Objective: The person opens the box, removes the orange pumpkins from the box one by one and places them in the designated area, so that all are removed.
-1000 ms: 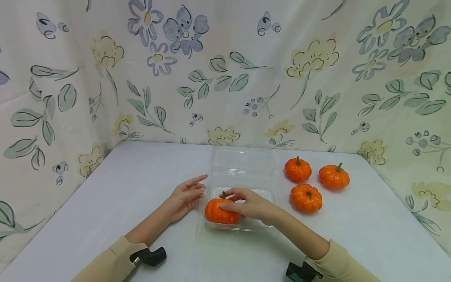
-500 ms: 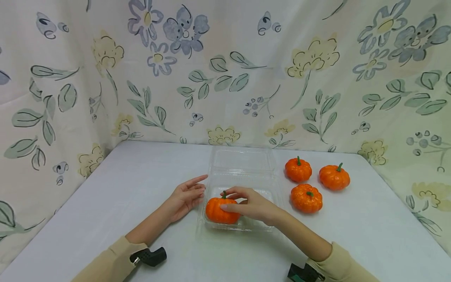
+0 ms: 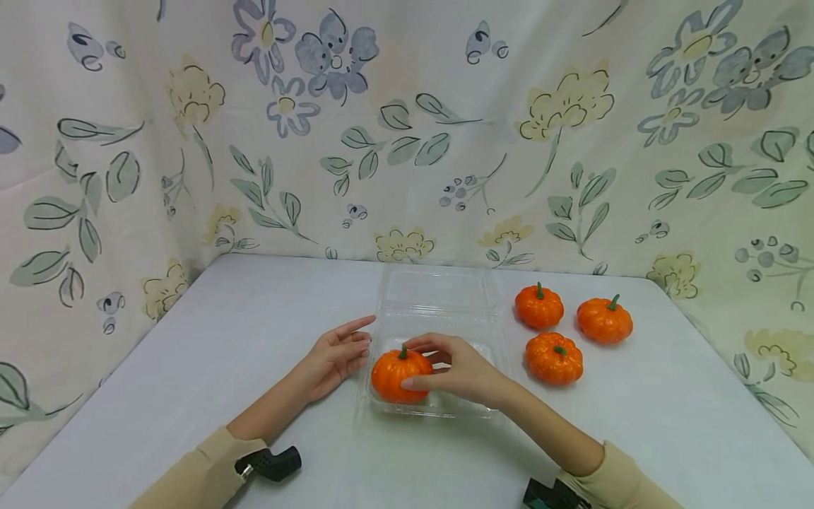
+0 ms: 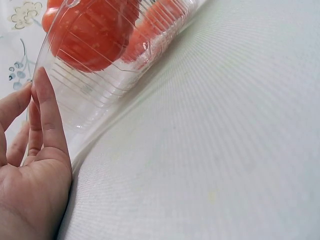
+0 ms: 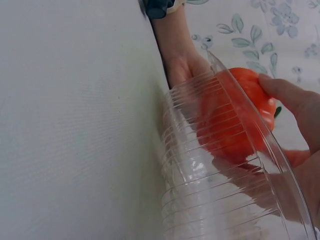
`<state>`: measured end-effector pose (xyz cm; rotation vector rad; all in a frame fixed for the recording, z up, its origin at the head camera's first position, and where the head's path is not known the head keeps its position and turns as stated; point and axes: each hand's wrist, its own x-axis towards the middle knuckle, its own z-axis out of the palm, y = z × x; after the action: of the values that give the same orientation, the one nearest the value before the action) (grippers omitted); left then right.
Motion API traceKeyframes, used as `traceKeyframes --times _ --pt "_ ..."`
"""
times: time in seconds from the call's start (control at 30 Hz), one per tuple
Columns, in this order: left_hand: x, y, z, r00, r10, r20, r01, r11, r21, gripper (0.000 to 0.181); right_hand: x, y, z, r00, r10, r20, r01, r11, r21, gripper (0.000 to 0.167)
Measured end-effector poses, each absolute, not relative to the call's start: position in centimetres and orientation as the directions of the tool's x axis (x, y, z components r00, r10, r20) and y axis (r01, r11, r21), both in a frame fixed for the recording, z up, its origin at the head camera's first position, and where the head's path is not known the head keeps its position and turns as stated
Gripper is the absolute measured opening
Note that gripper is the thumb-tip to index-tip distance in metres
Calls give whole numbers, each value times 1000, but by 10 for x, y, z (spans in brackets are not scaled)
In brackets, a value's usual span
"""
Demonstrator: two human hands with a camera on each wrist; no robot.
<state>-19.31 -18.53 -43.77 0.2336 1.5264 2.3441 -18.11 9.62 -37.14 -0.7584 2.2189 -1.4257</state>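
Note:
A small orange pumpkin (image 3: 396,375) with a green stem sits upright in the left front of a clear plastic clamshell box (image 3: 467,406). My right hand (image 3: 467,371) holds it from the right, thumb at its front and fingers at its far side; the right wrist view shows the thumb on the pumpkin (image 5: 235,115) through the ribbed wall. At the box's left side is my left hand (image 3: 333,359), its fingers loosely extended. In the left wrist view its fingertips (image 4: 42,80) touch the rim of the box (image 4: 85,100).
Three more orange pumpkins stand to the right of the box: one at the back (image 3: 538,307), one farther right (image 3: 604,320) and one nearer (image 3: 553,358). The box's lid (image 3: 439,288) lies folded back. A floral curtain (image 3: 407,141) hangs behind the white table (image 3: 267,304).
The pumpkin has tipped slightly, so it stands more upright. My right thumb has slid a little right and down, away from the index finger. The left hand has stayed in place.

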Motion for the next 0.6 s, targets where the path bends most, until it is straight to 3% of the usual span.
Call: traceKeyframes --times 0.6 --pt "-193 -184 -438 -930 365 -38 -184 -374 909 54 -181 100 -368 -752 -659 -21 -244 308 -920 68"
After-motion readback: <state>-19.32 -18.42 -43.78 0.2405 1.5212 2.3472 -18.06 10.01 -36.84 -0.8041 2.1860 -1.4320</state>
